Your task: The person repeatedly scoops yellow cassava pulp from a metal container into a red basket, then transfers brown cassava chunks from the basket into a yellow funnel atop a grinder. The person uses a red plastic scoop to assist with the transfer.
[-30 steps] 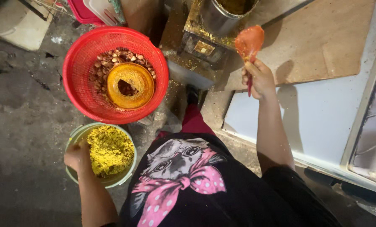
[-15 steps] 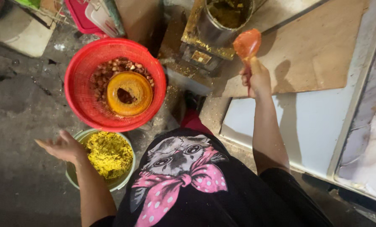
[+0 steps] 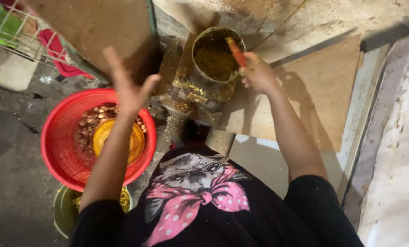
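Right hand (image 3: 258, 73), clamped on orange plastic spoon (image 3: 235, 51), has dipped it into the round metal hopper (image 3: 216, 57) of yellow meal. Left hand (image 3: 130, 88), fingers spread, has lifted off green bowl (image 3: 63, 211).

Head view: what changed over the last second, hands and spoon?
The left hand left the rim of the green bowl of yellow meal and rose, open and empty, above the red basket. The right hand kept hold of the orange spoon and moved it from the air into the metal hopper. Basket, bowl and hopper stayed put; the camera tilted.
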